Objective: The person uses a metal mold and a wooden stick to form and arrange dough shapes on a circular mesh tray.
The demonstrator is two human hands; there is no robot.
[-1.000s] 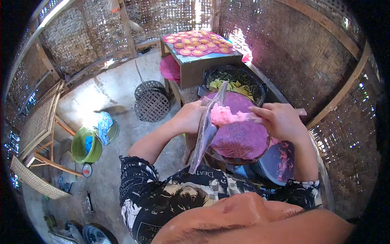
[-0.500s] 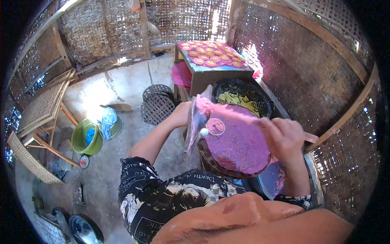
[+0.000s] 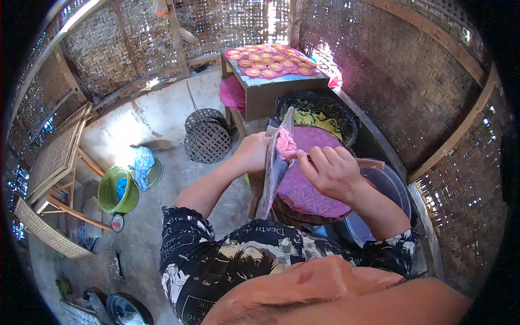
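Right hand (image 3: 331, 172) curled over, fingertips pressed together on a lump of pink dough (image 3: 286, 145), pinching it against the upper face of a flat grey board (image 3: 274, 172). Left hand (image 3: 253, 153) closed round the board's far edge, thumb side wrapped, holding it tilted steeply on its long edge. Dough high on the board, just above a round woven tray (image 3: 303, 215) lined with purple sheet (image 3: 309, 189).

Step in hand, by judgement: working dough off or along the board. Best done with the board kept steady by the left grip, pressure from the fingertips even, lump drawn down over the purple sheet so nothing drops past the rim.

Beyond the tray: dark basin (image 3: 319, 111) with yellowish contents, touching the tray's far side. Past that, low table (image 3: 281, 81) carrying rows of small round orange-centred pieces on pink. Grey tub (image 3: 387, 187) under the right forearm.

Packages, labels, signs: none legible. Left on the floor, green bucket (image 3: 116, 189) with a blue-patterned bag (image 3: 142, 165) beside it; two round dark woven lids (image 3: 207, 138) stacked nearer the table.
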